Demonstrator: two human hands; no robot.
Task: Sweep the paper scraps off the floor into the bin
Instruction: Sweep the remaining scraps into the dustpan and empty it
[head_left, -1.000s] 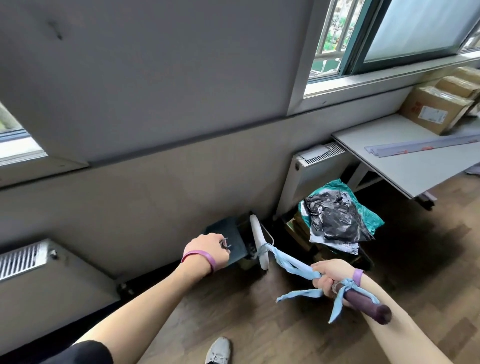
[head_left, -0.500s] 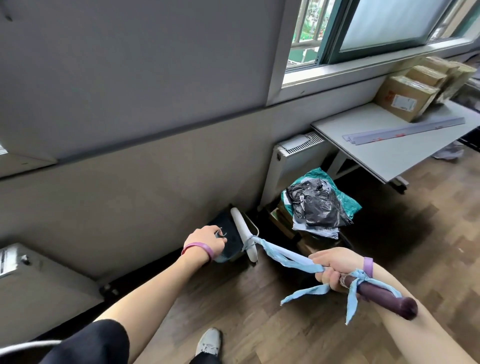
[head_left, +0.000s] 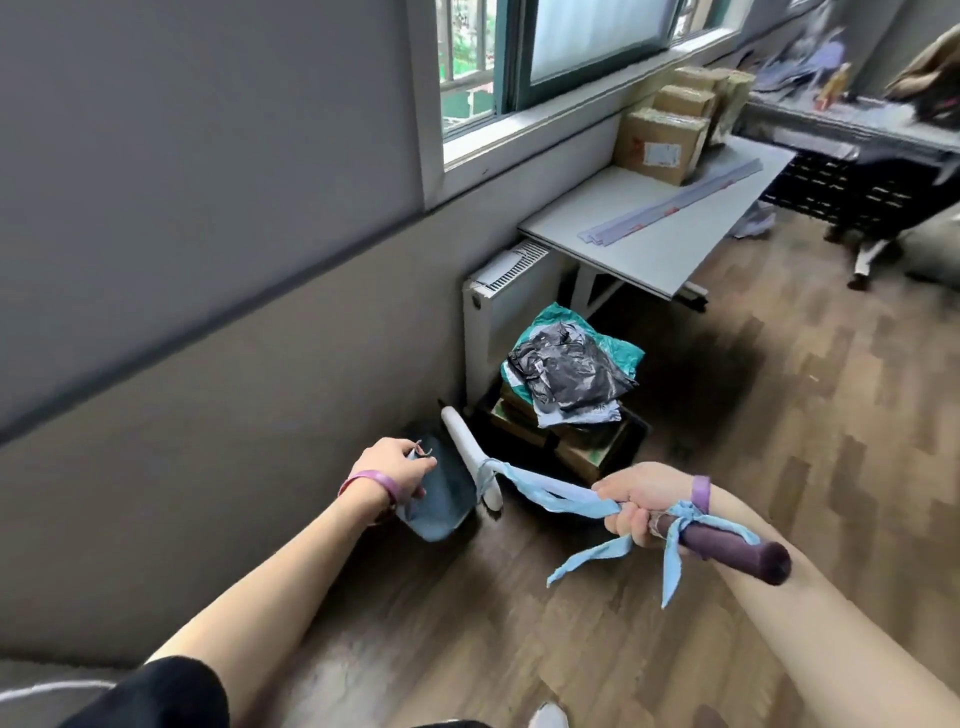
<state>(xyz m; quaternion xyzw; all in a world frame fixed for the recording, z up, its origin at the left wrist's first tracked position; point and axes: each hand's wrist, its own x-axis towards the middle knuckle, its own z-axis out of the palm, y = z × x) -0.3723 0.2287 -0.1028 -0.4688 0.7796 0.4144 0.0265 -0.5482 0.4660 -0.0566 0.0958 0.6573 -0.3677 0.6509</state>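
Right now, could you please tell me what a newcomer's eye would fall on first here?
The right hand in the foreground grips a purple-ended stick tied with pale blue cloth strips. Just left of it, the left hand holds a dark dustpan low by the wall. Behind them, a crumpled black bag tops a heap beside the white radiator.

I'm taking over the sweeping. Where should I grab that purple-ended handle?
Take the purple handle by its bare, thick end, coming from the person's right side. That end sticks out free behind the right hand. The hand grips the part further forward, where the knotted blue cloth strips wrap it and leave little clean surface.
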